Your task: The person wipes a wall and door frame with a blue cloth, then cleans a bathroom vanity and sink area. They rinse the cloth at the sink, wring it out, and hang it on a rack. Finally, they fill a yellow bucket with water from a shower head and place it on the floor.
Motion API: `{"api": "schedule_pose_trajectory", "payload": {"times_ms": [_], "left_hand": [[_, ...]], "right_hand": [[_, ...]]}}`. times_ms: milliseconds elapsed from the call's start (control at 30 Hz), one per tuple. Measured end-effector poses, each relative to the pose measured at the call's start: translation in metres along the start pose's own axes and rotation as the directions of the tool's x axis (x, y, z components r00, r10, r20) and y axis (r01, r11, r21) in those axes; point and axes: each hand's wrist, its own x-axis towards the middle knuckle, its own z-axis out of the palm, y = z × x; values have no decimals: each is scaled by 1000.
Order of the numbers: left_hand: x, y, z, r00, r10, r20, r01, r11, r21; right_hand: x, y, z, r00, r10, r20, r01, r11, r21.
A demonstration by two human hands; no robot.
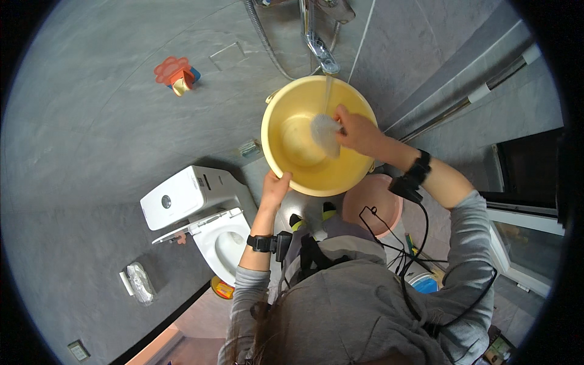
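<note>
My left hand (275,188) grips the near-left rim of a large yellow plastic bucket (303,180), thumb over the edge. Inside the bucket's opening, my right hand (360,132) holds a pale, blurred object (325,134), whose kind I cannot tell; it may be a brush or a cloth. A thin stream of water (327,93) runs down into the bucket from a chrome faucet spout (329,64) at its far rim. The bucket's inner base shows to the left of the pale object. Black straps with small devices are on both my wrists.
A pink basin (373,205) stands below the bucket's near right side. A white toilet (223,246) with its lid raised is at left. Black cables (404,255) hang by my right arm. A shower hose (269,45) and a metal rail (456,109) run along the walls.
</note>
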Motion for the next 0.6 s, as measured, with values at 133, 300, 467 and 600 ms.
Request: {"api": "schedule_pose_trajectory", "payload": {"times_ms": [133, 300, 467, 600], "left_hand": [[0, 1, 0, 999, 33, -11, -32, 996, 86], [-4, 7, 2, 994, 91, -56, -86, 993, 76], [-11, 13, -1, 994, 100, -38, -97, 992, 82], [-8, 10, -2, 996, 82, -28, -80, 994, 76]], "right_hand": [[44, 67, 86, 969, 213, 123, -198, 972, -124], [113, 109, 186, 954, 186, 235, -126, 960, -249], [105, 86, 219, 868, 320, 379, -189, 920, -343], [87, 79, 218, 845, -4, 535, 274, 862, -427]]}}
